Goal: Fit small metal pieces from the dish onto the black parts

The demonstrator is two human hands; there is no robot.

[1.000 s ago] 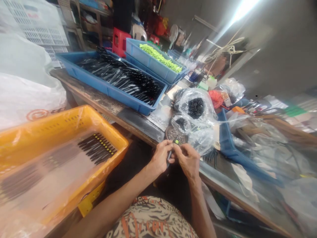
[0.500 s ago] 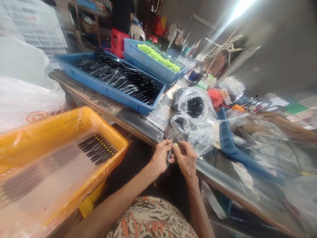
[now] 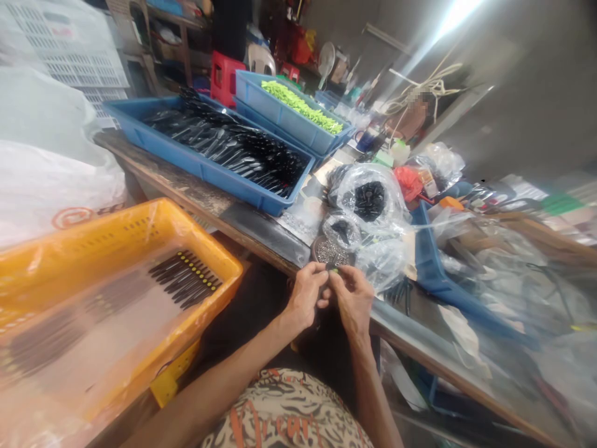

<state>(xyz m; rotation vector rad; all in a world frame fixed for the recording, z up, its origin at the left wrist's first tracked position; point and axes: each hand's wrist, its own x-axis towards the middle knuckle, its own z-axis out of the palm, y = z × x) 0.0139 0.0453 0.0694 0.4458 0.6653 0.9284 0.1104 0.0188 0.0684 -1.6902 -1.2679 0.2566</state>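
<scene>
Both hands meet at the near edge of the workbench (image 3: 261, 233). My left hand (image 3: 308, 298) is closed around a thin black stick-shaped part (image 3: 323, 291), and my right hand (image 3: 353, 297) pinches its top end, where a small green tip barely shows. Just beyond the fingers sits a small round dish of tiny metal bits (image 3: 329, 251). A yellow crate (image 3: 140, 227) lined with clear plastic stands to my left, holding a row of black parts with green tips (image 3: 185, 280).
A long blue tray of black parts (image 3: 224, 149) and a blue tray of green pieces (image 3: 298, 109) lie on the bench behind. Clear bags with black pieces (image 3: 368, 202) crowd the middle. A blue tray edge (image 3: 426, 261), loose plastic and clutter fill the right side. White bags sit far left.
The hands have drawn closer together around the black part, and the green tip is now mostly covered by the fingers. Everything else has held still.
</scene>
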